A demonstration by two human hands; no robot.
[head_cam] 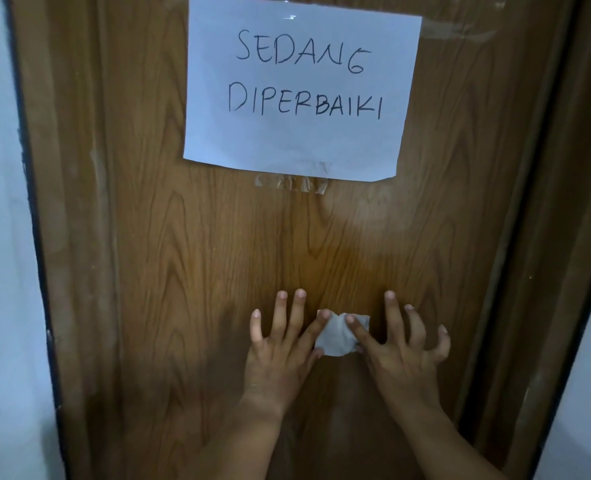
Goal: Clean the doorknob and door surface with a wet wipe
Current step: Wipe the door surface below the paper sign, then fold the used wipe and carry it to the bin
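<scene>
Both hands, left [280,344] and right [399,344], fingers spread, pinning wet wipe [339,336] to door [183,254] under "SEDANG DIPERBAIKI" sign [301,91].

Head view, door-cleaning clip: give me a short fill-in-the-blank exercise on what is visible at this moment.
1. Both hands press a white ____ against the door.
2. The left hand has its fingers spread ____ on the wood.
3. The paper sign hangs ____ the hands.
4. The second handwritten line on the sign reads ____.

Missing words: wipe; flat; above; DIPERBAIKI
</scene>
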